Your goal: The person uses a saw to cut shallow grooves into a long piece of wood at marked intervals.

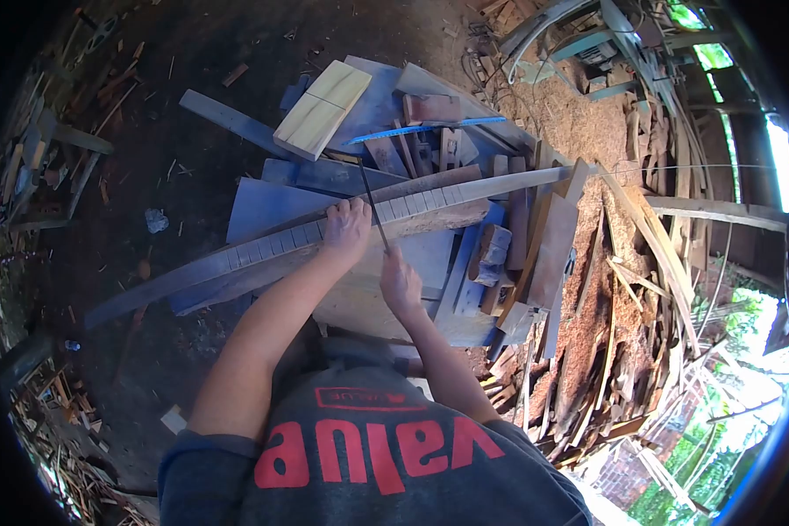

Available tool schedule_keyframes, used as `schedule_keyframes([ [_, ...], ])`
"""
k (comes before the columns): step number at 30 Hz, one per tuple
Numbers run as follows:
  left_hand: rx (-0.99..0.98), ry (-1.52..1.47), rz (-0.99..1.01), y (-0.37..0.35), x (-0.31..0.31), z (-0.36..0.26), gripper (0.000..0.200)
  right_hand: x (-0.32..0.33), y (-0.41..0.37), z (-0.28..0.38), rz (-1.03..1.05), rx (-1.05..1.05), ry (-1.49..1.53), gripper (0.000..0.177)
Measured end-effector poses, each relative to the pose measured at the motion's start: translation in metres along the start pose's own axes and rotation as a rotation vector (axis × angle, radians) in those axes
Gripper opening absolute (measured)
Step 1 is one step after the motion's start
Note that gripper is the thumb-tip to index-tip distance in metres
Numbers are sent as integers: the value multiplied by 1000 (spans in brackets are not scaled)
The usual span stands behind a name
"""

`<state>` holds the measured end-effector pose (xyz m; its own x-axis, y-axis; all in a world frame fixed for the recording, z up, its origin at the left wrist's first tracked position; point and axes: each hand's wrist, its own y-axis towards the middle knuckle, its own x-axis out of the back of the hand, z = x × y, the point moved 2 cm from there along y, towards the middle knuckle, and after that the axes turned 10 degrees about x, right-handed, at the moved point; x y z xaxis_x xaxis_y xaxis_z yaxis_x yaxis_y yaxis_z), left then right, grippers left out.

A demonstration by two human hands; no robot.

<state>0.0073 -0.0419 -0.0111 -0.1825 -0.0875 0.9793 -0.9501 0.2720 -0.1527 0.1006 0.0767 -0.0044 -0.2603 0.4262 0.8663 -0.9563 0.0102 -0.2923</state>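
Observation:
A long wooden strip (276,245) with several cross cuts near its middle lies across the bench over a rougher board (447,221). My left hand (348,230) presses on the strip, fingers bent over its far edge. Just to its right, my right hand (400,280) is closed round the near end of a thin, dark saw-like tool (373,200). The blade crosses the strip beside my left fingers and reaches toward the far side.
Beyond the strip are a pale wood block (323,110) and a blue blade (425,129). Wood offcuts (494,245) fill the bench's right side. Sawdust (543,114) and long scraps cover the floor to the right. A machine (598,51) stands at the back right.

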Motion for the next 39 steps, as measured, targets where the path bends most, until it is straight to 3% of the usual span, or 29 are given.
schedule_keyframes([
  [2, 12, 3, 11, 2, 2, 0, 29, -5, 34, 7, -81, 107, 40, 19],
  [11, -17, 25, -28, -4, 5, 2, 28, -3, -20, -5, -8, 16, 53, 15],
  [17, -16, 14, -31, 0, -3, 2, 28, -6, 45, 11, -45, 88, 37, 14],
  [23, -1, -11, -38, -1, 2, 2, 27, -5, -14, -3, -20, 31, 30, 14],
  [29, 2, -16, -7, -1, 0, 2, 27, -3, 48, 14, -59, 93, 27, 15],
  [35, 0, -11, -21, -1, 8, 2, 26, -6, -8, -1, -45, 44, 50, 16],
  [39, -6, -2, -2, -1, 5, 1, 25, -3, 21, 4, -43, 50, 46, 16],
])
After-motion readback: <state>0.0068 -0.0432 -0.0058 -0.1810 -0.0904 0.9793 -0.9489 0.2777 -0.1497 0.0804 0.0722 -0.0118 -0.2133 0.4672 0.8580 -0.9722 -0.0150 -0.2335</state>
